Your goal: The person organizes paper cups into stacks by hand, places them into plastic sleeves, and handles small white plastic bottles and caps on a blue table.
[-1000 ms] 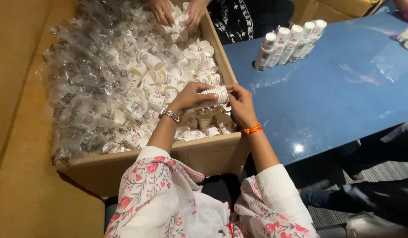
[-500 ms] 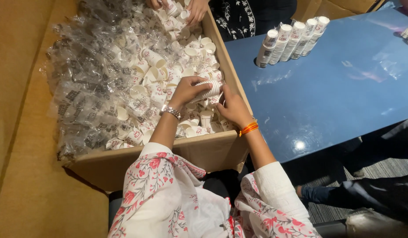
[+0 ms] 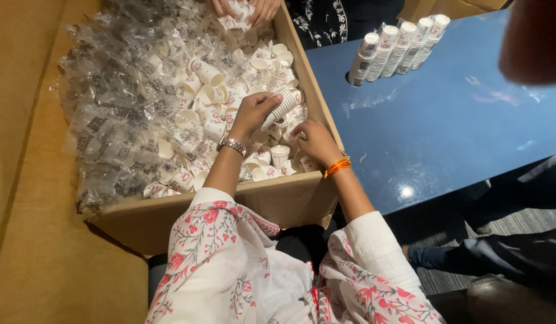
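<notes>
Slantwise, the left hand (image 3: 252,114) holds a cup stack (image 3: 281,106), pointing up-right.

White paper cups (image 3: 281,107) with red print; brown cardboard box (image 3: 272,201); glossy blue desk (image 3: 446,120); white sleeves (image 3: 224,240) patterned with pink-red flowers; orange wristband (image 3: 337,167).

Left hand (image 3: 251,114) grips a short cup stack (image 3: 281,107), tilted, above the box (image 3: 272,201). Right hand (image 3: 314,141) rests among loose cups (image 3: 230,96). Plastic wraps (image 3: 116,108) piled left. Four stacks (image 3: 398,48) lie on blue table (image 3: 446,132). Another person's hands (image 3: 242,9) at far end.
</notes>
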